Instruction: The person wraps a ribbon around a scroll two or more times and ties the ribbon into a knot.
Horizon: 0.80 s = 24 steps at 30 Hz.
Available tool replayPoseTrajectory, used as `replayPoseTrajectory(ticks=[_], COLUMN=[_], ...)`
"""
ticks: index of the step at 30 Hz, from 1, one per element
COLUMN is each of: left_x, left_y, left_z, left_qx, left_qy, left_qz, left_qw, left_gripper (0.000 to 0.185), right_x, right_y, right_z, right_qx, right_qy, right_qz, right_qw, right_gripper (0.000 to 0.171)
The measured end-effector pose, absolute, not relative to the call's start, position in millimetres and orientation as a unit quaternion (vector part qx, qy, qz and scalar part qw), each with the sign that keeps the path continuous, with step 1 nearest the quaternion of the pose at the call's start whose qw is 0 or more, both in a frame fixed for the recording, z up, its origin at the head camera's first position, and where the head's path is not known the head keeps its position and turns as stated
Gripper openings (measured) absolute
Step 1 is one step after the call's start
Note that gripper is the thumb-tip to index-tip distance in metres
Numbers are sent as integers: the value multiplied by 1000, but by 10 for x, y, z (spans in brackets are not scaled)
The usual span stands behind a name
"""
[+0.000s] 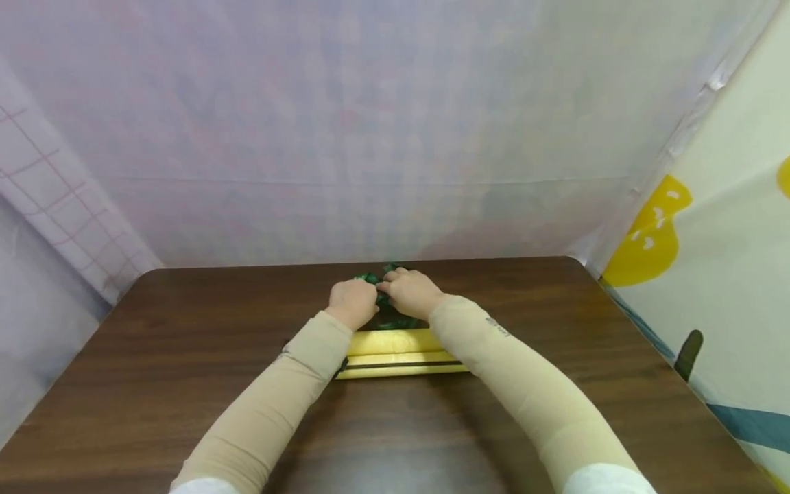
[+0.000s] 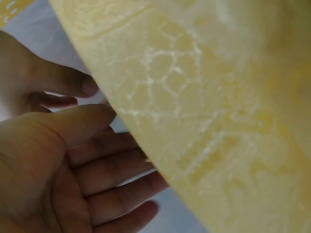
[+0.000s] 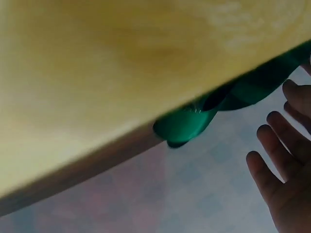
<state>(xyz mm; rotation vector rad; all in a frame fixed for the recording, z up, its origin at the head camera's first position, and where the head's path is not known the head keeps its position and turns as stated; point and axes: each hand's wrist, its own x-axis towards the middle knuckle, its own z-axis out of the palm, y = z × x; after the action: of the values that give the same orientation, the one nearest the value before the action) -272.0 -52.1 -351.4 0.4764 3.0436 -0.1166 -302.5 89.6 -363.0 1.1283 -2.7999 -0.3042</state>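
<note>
Nearest the person, a yellow cloth (image 1: 398, 351) lies folded flat on the dark wooden counter (image 1: 185, 357), just behind both wrists and between the two sleeved forearms; a dark band runs along its near edge. Beyond it, the left hand (image 1: 353, 302) and the right hand (image 1: 410, 291) meet side by side over a glossy green ribbon (image 1: 385, 296), which sits on the counter directly under and between the fingertips, a little of it showing past them on the far side. From the head view both hands seem to work the ribbon with curled fingers, yet the left wrist view shows that hand's fingers (image 2: 112, 170) only loosely bent, and the right wrist view shows straight, spread fingers (image 3: 272, 165) beside a green loop (image 3: 187, 124); whether either truly pinches it I cannot tell. To do this well, I judge, each hand should take its own strand close to the crossing, keep the satin flat rather than twisted, and draw evenly.
</note>
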Motion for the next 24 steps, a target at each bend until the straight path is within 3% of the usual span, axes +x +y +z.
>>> replayPoseTrajectory(ticks=[9,18,24], left_x=[-2670,-2595,-2570], left_y=[-425,-345,-290], left_z=[-3407,-3301,-3296], left_qx=[150,192,223], left_qy=[988,980,973], left_qz=[-33,1,37], left_qw=[17,52,56], left_gripper=[23,22,15], right_x=[-3068,-3041,-3004], right_y=[906,948,976], right_z=[-3643,-3559,-3541], right_qx=[388,345,328], right_qy=[-918,-936,-943], right_qz=[-74,-49,5], right_qw=[23,-56,-53], right_gripper=[18,19,21])
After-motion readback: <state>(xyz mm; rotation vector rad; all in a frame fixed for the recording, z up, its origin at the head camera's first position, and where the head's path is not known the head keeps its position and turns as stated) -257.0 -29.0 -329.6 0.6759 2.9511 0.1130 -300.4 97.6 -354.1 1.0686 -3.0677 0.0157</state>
